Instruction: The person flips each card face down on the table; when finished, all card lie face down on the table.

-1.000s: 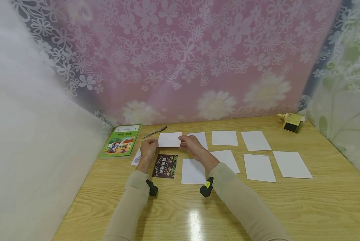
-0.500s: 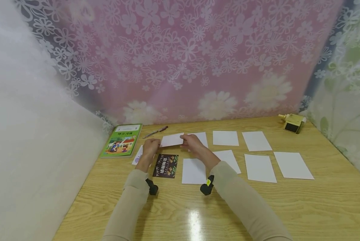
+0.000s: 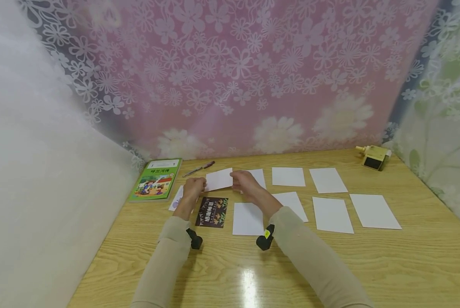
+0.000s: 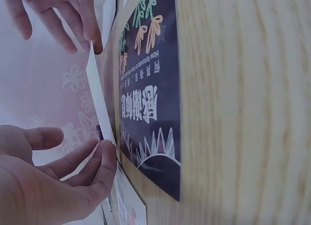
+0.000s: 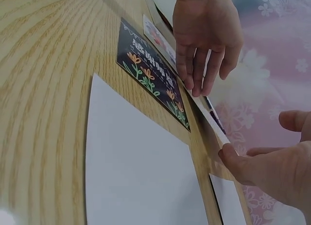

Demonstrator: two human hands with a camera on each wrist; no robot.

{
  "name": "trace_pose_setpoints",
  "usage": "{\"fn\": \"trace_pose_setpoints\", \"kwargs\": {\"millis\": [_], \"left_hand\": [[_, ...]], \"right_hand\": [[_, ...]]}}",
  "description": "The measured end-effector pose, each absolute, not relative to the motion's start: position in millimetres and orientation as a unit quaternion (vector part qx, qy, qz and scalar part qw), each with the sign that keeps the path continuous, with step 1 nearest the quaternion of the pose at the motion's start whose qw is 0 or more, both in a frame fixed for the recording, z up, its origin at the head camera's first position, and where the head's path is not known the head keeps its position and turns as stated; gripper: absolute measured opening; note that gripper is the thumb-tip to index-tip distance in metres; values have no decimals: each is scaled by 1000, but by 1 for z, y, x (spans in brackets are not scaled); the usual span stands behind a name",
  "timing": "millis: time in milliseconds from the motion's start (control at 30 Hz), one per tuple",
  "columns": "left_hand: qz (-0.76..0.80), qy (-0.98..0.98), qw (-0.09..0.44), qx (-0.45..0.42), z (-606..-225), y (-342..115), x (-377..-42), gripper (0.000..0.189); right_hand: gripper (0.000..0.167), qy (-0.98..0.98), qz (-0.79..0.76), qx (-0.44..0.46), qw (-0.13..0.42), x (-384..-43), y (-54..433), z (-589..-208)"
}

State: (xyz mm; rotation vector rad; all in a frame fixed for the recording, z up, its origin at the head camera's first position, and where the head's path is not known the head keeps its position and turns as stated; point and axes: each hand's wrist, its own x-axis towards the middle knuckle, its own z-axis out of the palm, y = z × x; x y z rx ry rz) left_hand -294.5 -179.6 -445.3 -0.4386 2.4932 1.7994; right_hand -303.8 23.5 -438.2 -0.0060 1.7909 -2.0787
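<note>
A small white card (image 3: 219, 179) is held between my two hands, tilted, behind a dark printed card (image 3: 212, 212) with white characters and drawn flowers. My left hand (image 3: 194, 188) touches its left end with fingertips; in the left wrist view the thumb (image 4: 44, 137) stands apart from it. At the other end, the fingers of my right hand (image 3: 247, 184) touch the edge, and that thumb (image 5: 293, 121) is also apart. Both wrist views show the white card (image 4: 99, 96) nearly edge-on. Whether its lower edge rests on the table, I cannot tell.
Several white cards (image 3: 332, 214) lie in two rows to the right. A green book (image 3: 155, 180) and a pen (image 3: 199, 169) lie at the back left. Partly hidden by my left hand is a flower-printed card (image 3: 176, 199). A yellow device (image 3: 374, 157) stands at the back right.
The white card looked level one second ago and then turned to a slant. Over the last half second it has come slightly nearer. My hands have barely moved.
</note>
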Motion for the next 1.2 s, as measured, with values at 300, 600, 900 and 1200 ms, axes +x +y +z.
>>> {"fn": "trace_pose_setpoints", "kwargs": {"millis": [300, 600, 900, 1200], "left_hand": [[585, 798, 27, -138, -445, -179, -291, 42], [592, 799, 21, -100, -433, -189, -281, 47], [576, 810, 61, -98, -422, -202, -263, 49], [564, 818, 83, -69, -420, -216, -243, 49]], "right_hand": [[59, 637, -746, -2, 193, -300, 30, -436], [55, 629, -752, -15, 195, -288, 42, -435], [57, 588, -776, -9, 228, -276, 54, -441], [57, 534, -793, -22, 291, -263, 53, -445]]}}
